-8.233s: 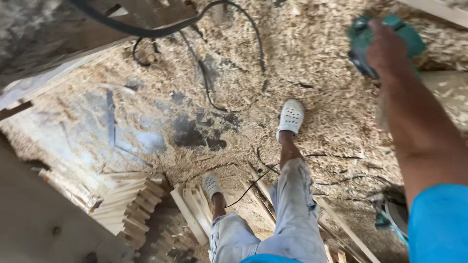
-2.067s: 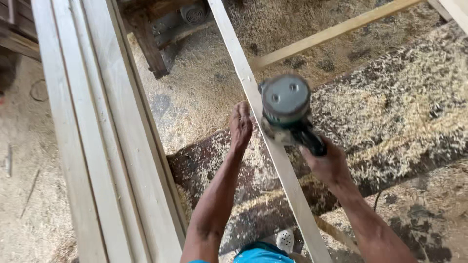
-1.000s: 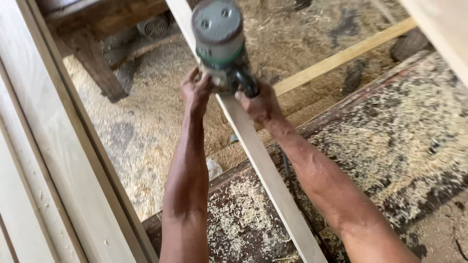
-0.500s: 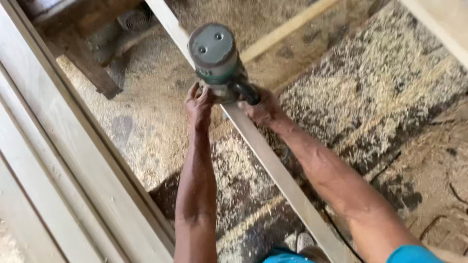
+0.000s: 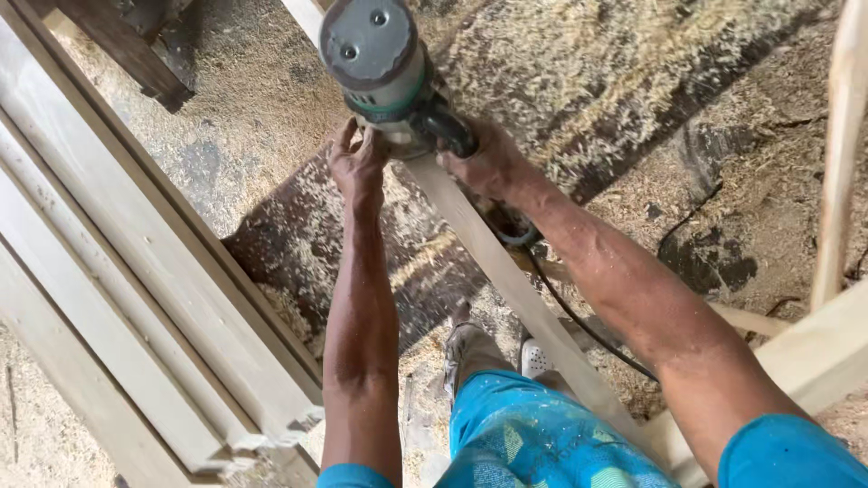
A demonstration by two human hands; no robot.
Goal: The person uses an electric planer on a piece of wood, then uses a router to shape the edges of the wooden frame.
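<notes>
Right hand (image 5: pixel 484 161) is closed on the black handle of the grey-green power tool (image 5: pixel 380 63); left hand (image 5: pixel 359 163) cups the tool's base from the other side, fingers curled, likely to steady it. The tool sits on a long pale wooden strip (image 5: pixel 506 280) running diagonally. Planks (image 5: pixel 136 298) lie stacked at left. Sawdust covers the floor (image 5: pixel 253 108). No containers in view.

head view: worn on the person's head | faces steeply down over both outstretched forearms | close to the grey round-topped power tool (image 5: pixel 375 59) at top centre | sawdust-strewn floor (image 5: pixel 723 108) lies far below | stacked pale wooden boards (image 5: pixel 136 298) fill the left | single view only
</notes>
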